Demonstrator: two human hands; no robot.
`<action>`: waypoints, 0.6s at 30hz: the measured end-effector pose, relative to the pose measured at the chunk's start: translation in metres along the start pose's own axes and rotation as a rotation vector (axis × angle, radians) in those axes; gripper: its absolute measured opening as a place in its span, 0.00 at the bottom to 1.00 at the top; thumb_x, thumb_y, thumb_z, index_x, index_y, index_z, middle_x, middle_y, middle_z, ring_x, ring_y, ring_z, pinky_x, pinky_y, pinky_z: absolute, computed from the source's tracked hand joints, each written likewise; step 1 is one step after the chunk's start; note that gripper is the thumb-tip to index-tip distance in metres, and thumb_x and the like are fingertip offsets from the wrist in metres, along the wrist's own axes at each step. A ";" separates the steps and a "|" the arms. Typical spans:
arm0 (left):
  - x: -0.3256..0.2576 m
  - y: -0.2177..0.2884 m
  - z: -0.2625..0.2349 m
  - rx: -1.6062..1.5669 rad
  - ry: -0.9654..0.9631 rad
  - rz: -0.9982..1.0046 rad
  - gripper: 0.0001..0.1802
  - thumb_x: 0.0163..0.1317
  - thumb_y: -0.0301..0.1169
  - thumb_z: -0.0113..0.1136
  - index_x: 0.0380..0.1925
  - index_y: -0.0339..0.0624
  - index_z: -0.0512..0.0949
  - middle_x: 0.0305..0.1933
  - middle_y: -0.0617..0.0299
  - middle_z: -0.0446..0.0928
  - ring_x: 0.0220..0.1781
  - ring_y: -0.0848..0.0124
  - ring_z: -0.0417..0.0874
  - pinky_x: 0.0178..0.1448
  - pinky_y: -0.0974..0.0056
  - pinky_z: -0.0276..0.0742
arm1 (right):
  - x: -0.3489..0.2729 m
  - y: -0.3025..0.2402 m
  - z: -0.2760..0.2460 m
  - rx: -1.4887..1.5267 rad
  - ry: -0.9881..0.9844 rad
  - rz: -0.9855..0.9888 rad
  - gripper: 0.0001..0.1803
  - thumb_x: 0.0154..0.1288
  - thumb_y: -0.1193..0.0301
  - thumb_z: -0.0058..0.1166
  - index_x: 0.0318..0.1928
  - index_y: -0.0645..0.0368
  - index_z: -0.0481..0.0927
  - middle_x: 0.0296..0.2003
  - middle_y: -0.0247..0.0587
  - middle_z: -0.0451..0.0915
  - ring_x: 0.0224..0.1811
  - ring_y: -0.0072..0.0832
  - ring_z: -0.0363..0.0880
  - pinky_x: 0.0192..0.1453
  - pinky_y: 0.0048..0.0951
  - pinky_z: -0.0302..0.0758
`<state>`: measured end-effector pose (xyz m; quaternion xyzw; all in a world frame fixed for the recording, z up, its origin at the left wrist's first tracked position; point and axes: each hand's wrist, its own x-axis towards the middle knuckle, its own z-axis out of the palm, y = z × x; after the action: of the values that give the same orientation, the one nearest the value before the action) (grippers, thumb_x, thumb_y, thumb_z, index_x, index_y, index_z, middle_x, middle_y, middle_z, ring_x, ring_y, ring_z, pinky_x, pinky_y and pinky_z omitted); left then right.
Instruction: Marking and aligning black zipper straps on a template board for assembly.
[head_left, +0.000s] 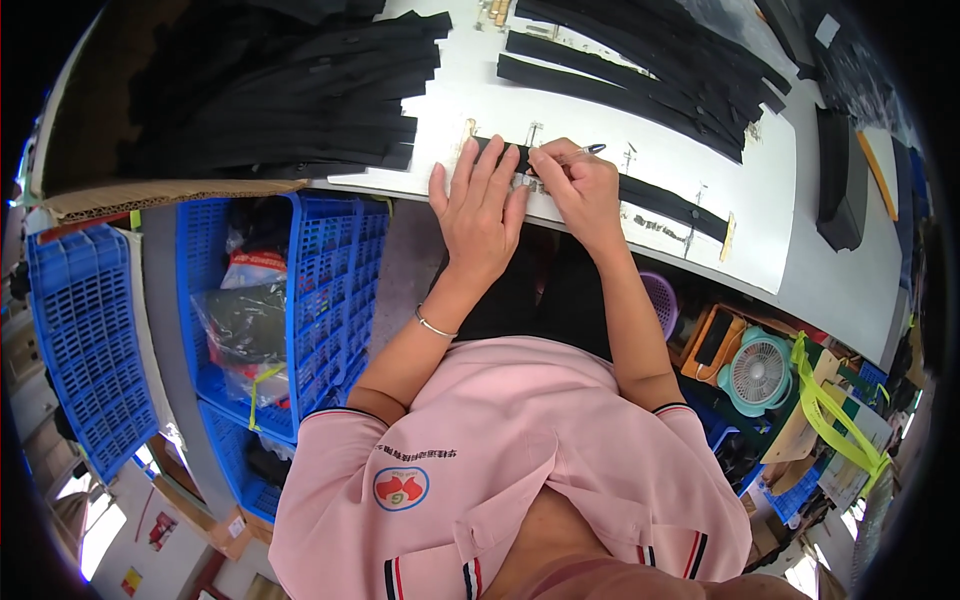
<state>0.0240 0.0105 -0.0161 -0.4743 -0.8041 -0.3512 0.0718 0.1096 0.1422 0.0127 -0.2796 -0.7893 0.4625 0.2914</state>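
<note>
A long black fabric strip (672, 204) lies along the near edge of a white board (455, 95) marked with small dark lines. My left hand (477, 215) rests flat on the strip's left part, fingers spread and pointing away from me. Just to its right, my right hand (585, 197) pinches a pen (594, 149), whose dark-capped end sticks out to the right. The pen's tip is hidden by the fingers, close to the strip. Both hands sit side by side, the right thumb near the left fingertips.
A large heap of black strips (290, 95) covers the table's left. More black strips (640, 90) lie beyond my hands. A black block-like bundle (838, 180) stands at right. Under the table are blue crates (335, 290), a purple basket (659, 303) and a small turquoise fan (759, 372).
</note>
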 end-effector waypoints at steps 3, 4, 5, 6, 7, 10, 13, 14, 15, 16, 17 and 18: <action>0.000 0.000 0.000 0.038 0.015 0.019 0.23 0.69 0.35 0.64 0.63 0.46 0.81 0.70 0.61 0.78 0.77 0.59 0.71 0.82 0.45 0.41 | 0.000 0.000 0.002 0.015 0.019 -0.004 0.11 0.71 0.66 0.62 0.35 0.60 0.88 0.23 0.39 0.86 0.22 0.27 0.85 0.30 0.26 0.76; 0.001 0.001 0.000 0.038 0.017 0.016 0.23 0.69 0.34 0.64 0.63 0.46 0.81 0.70 0.61 0.78 0.77 0.59 0.71 0.82 0.45 0.41 | 0.000 -0.001 0.002 0.012 0.018 -0.005 0.11 0.71 0.66 0.62 0.34 0.61 0.88 0.23 0.38 0.86 0.22 0.28 0.85 0.30 0.26 0.76; 0.001 0.001 0.000 0.037 0.018 0.012 0.23 0.69 0.34 0.64 0.63 0.46 0.81 0.70 0.61 0.78 0.77 0.59 0.71 0.82 0.46 0.40 | 0.001 -0.001 0.003 0.009 0.018 -0.006 0.12 0.70 0.66 0.63 0.32 0.61 0.88 0.24 0.37 0.87 0.22 0.29 0.85 0.29 0.27 0.76; 0.001 0.001 0.000 0.037 0.016 0.016 0.23 0.69 0.34 0.64 0.63 0.46 0.81 0.70 0.61 0.78 0.77 0.59 0.71 0.82 0.46 0.40 | 0.001 0.000 0.003 0.010 0.021 -0.004 0.12 0.70 0.66 0.63 0.32 0.61 0.88 0.24 0.37 0.87 0.22 0.29 0.85 0.29 0.27 0.76; 0.002 0.001 0.001 0.038 0.021 0.017 0.23 0.68 0.33 0.64 0.63 0.46 0.81 0.70 0.61 0.78 0.77 0.59 0.71 0.82 0.46 0.40 | 0.002 0.000 0.004 -0.038 0.027 -0.060 0.12 0.70 0.66 0.63 0.31 0.62 0.87 0.25 0.36 0.87 0.22 0.30 0.85 0.29 0.27 0.76; 0.004 0.000 0.002 0.040 0.028 0.022 0.23 0.68 0.33 0.64 0.63 0.46 0.81 0.70 0.61 0.78 0.77 0.59 0.71 0.82 0.46 0.41 | 0.004 0.000 0.003 -0.106 0.027 -0.117 0.13 0.69 0.67 0.63 0.29 0.63 0.87 0.27 0.34 0.88 0.22 0.31 0.85 0.29 0.28 0.76; 0.008 -0.001 0.002 0.044 0.027 0.026 0.23 0.68 0.33 0.64 0.63 0.46 0.81 0.70 0.60 0.78 0.77 0.58 0.70 0.82 0.45 0.41 | 0.006 -0.002 -0.002 -0.134 -0.016 -0.106 0.13 0.69 0.67 0.63 0.30 0.63 0.87 0.27 0.33 0.88 0.23 0.30 0.85 0.29 0.27 0.76; 0.008 -0.001 0.001 0.046 0.022 0.024 0.23 0.68 0.33 0.64 0.63 0.46 0.80 0.70 0.60 0.77 0.77 0.57 0.70 0.82 0.44 0.42 | 0.006 -0.004 -0.004 -0.144 -0.053 -0.092 0.12 0.70 0.68 0.63 0.32 0.64 0.87 0.27 0.33 0.88 0.23 0.27 0.84 0.30 0.26 0.76; 0.007 0.000 -0.001 0.052 0.027 0.034 0.23 0.68 0.33 0.64 0.63 0.46 0.80 0.70 0.60 0.77 0.77 0.57 0.70 0.82 0.44 0.42 | 0.003 -0.005 -0.006 -0.139 -0.045 -0.100 0.12 0.70 0.68 0.63 0.32 0.64 0.87 0.27 0.33 0.88 0.23 0.27 0.84 0.30 0.26 0.76; 0.006 0.001 -0.004 0.052 -0.008 0.015 0.24 0.68 0.33 0.63 0.64 0.46 0.79 0.71 0.59 0.77 0.77 0.56 0.70 0.81 0.42 0.43 | 0.000 -0.007 -0.008 0.056 -0.025 0.035 0.10 0.71 0.69 0.62 0.35 0.64 0.87 0.28 0.33 0.88 0.25 0.23 0.83 0.32 0.25 0.76; 0.006 -0.002 -0.005 0.059 -0.035 0.001 0.24 0.69 0.33 0.63 0.65 0.45 0.79 0.71 0.59 0.76 0.78 0.55 0.69 0.81 0.41 0.43 | 0.000 -0.008 -0.007 0.258 -0.010 0.159 0.09 0.73 0.69 0.61 0.39 0.63 0.87 0.30 0.33 0.88 0.27 0.20 0.83 0.34 0.23 0.77; 0.004 -0.002 -0.004 0.035 -0.042 -0.013 0.25 0.71 0.33 0.60 0.67 0.46 0.77 0.72 0.59 0.75 0.80 0.56 0.67 0.81 0.42 0.41 | -0.004 -0.014 -0.011 0.345 -0.030 0.205 0.09 0.75 0.71 0.59 0.48 0.63 0.87 0.34 0.35 0.87 0.32 0.17 0.81 0.39 0.22 0.78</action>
<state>0.0198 0.0101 -0.0126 -0.4751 -0.8145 -0.3273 0.0611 0.1177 0.1398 0.0289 -0.2975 -0.6699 0.6223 0.2746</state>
